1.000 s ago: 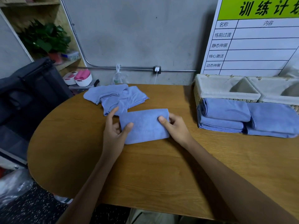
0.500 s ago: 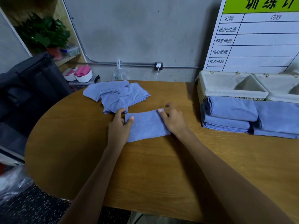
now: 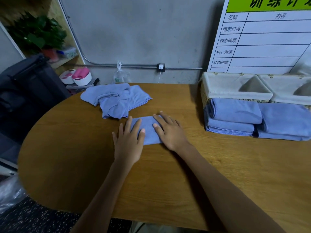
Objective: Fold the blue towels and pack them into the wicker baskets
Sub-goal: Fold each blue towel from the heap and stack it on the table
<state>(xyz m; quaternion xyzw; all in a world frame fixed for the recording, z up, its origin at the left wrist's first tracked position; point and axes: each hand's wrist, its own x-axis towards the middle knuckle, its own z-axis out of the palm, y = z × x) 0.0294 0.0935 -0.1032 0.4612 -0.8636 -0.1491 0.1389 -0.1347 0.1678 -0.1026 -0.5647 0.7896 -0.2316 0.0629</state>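
Both hands (image 3: 148, 137) (flat) press folded towel (image 3: 149, 130).

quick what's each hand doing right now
Left hand: open, pressing flat on the folded blue towel.
Right hand: open, flat on the same towel.

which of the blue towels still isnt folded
The rumpled pile of towels at the table's far left edge: it lies bunched and creased, while the towel under the hands and the stacks by the wicker baskets are flat and folded.
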